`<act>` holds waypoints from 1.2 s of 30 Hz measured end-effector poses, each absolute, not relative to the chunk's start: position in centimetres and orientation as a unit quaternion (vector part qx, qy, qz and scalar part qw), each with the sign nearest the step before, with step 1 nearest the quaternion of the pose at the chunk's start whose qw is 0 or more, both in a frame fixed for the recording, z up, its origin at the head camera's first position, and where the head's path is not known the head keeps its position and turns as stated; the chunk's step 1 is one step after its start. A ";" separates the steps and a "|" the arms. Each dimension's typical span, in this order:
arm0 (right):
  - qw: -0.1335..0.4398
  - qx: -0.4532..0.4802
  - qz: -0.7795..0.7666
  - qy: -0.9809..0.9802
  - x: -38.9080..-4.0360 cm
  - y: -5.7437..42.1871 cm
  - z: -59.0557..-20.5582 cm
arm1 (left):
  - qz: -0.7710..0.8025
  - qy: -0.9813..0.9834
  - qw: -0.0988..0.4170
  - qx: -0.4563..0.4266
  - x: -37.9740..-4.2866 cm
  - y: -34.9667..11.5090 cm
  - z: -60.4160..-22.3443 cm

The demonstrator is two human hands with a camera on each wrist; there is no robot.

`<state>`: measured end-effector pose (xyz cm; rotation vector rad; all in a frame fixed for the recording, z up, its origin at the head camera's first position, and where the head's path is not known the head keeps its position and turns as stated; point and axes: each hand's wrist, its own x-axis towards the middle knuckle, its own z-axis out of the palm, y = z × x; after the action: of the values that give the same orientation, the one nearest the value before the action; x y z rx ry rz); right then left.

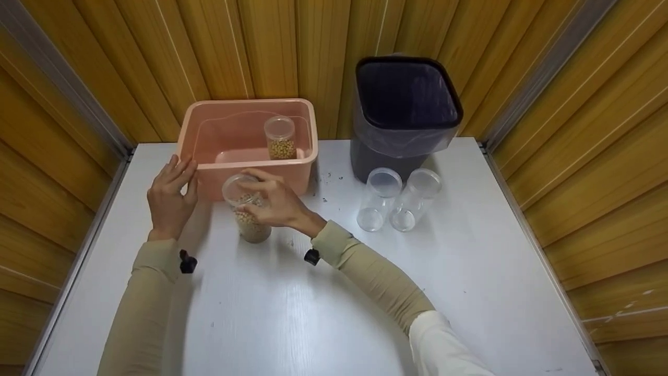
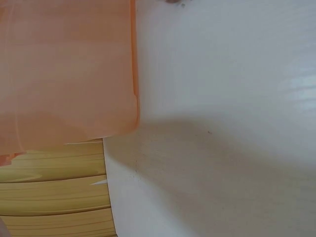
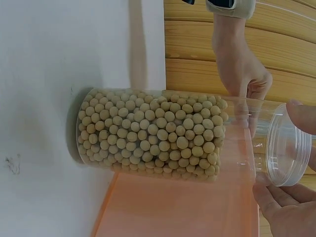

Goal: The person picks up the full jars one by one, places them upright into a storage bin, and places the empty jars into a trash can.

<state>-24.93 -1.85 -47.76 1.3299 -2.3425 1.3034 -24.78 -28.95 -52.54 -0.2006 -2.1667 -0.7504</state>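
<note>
My right hand (image 1: 279, 201) grips the upper end of a clear plastic jar (image 1: 253, 232), thumb and fingers around its transparent lid (image 3: 291, 145). The jar, mostly full of round pale beans (image 3: 153, 133), stands on the table in front of a pink plastic bin (image 1: 250, 169). At the bin's front left corner is my left hand (image 1: 169, 201), its relaxed fingers right at the rim. A second lidded jar (image 1: 282, 149), partly filled with yellowish beans, stands inside the bin on the right. The left wrist view shows the bin's side (image 2: 64, 74) but no fingers.
Two clear jars (image 1: 373, 203) without beans stand side by side on the white table (image 1: 313, 313), right of the bin. Behind them is a dark trash can (image 1: 376, 151) with a bag liner. Small dark specks lie near the bin. Wood-look walls (image 1: 323, 62) close off the back and sides.
</note>
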 end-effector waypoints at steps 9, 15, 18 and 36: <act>0.095 0.441 0.429 -0.783 -25.2 -1.6 -47.2 | -0.288 -0.860 0.413 -0.083 -24.7 -29.1 -52.6; 0.117 0.442 0.435 -0.776 -25.4 -1.6 -47.1 | -0.288 -0.852 0.426 -0.095 -24.8 -29.1 -52.5; 0.124 0.442 0.441 -0.771 -25.6 -1.5 -46.9 | -0.293 -0.852 0.424 -0.095 -24.9 -29.0 -52.6; 0.130 0.431 0.463 -0.763 -26.7 -1.4 -44.2 | -0.291 -0.862 0.406 -0.085 -24.7 -29.0 -52.5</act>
<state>-26.66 -1.37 -44.22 1.2532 -2.2166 1.3461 -24.71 -28.96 -52.46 -0.2148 -2.1752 -0.7347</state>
